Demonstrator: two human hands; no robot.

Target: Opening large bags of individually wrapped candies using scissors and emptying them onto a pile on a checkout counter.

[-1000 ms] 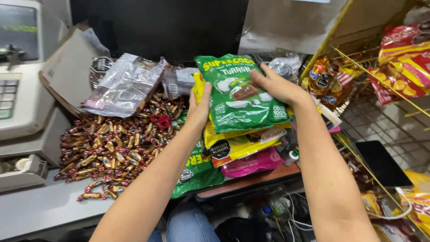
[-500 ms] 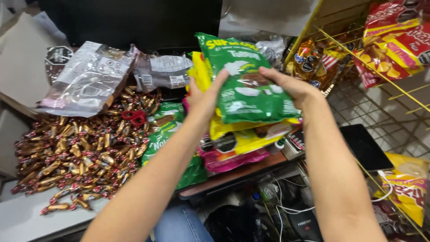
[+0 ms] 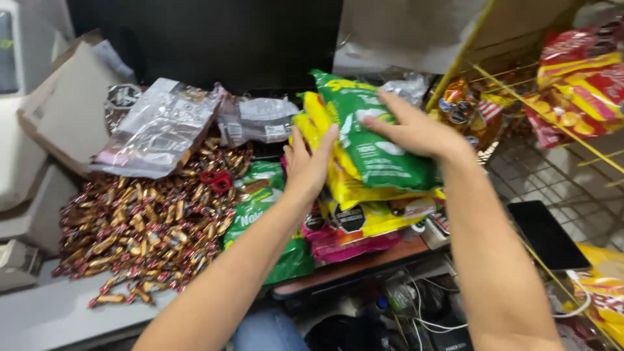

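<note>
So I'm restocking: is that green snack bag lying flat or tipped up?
Tipped up: the green bag stands tilted between left hand and right hand.

Green snack bag (image 3: pixel 377 140), yellow bag (image 3: pixel 344 185)

I'm watching through a single head-worn camera, looking steeply down and forward over both forearms onto the cluttered surface (image 3: pixel 78 318). It's sitting close, within arm's reach of the sweets, and it's taking in a wire rack (image 3: pixel 552 175) at the right edge.
</note>
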